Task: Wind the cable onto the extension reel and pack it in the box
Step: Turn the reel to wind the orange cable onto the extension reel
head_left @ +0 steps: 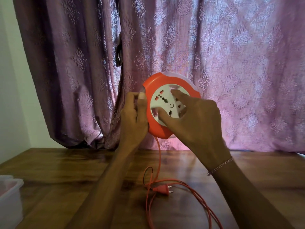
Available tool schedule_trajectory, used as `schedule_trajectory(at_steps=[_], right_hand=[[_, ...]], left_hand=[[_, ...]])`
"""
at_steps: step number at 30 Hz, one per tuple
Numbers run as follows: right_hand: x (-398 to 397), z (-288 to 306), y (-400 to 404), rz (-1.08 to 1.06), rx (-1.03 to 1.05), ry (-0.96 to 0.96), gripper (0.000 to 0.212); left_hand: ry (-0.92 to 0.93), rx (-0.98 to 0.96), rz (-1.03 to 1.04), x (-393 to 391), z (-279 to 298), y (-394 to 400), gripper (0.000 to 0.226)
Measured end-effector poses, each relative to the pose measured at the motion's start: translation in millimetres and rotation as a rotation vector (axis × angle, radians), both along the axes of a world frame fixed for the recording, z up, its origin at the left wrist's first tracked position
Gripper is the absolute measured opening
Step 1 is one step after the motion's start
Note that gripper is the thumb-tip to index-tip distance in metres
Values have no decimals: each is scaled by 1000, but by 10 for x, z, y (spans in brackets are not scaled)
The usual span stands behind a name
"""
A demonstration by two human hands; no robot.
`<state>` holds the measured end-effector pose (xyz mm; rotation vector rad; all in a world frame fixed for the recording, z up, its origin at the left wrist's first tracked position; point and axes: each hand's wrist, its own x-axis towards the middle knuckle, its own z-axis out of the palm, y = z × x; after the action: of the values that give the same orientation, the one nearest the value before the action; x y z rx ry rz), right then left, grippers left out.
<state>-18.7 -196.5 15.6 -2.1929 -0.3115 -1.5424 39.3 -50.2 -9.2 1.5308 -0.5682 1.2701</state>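
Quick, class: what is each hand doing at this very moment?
Left hand: grips the rim of the orange extension reel, held up above the table.
Right hand: fingers spread, pressing on the reel's white socket face.

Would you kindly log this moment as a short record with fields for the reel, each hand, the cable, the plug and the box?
reel: orange reel held up above the table
left hand: left hand grips the reel's left rim
right hand: right hand fingers on the white socket face
cable: orange cable hangs to loose loops on the table
plug: plug lies on the table
box: white box at left edge
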Motion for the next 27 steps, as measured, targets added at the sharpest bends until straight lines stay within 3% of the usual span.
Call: schedule_trajectory(at_steps=[5, 10, 13, 16, 21, 27], right_hand=[[8, 22, -43, -19, -74, 11, 59], [34, 88, -186, 120, -240, -73, 19], [20, 105, -236, 183, -419, 85, 48], [-5, 91, -191, 94, -522, 194, 67], [-43, 69, -141, 8, -460, 67, 51], [1, 11, -102, -62, -302, 46, 58]], left_hand=[[29, 0, -19, 17, -25, -11, 29], [28, -12, -33, 13, -11, 10, 24], [30, -17, -27, 13, -6, 6, 24], [23, -12, -10, 9, -18, 2, 25], [18, 15, 15, 6, -17, -3, 25], [30, -1, -6, -8, -4, -6, 26]])
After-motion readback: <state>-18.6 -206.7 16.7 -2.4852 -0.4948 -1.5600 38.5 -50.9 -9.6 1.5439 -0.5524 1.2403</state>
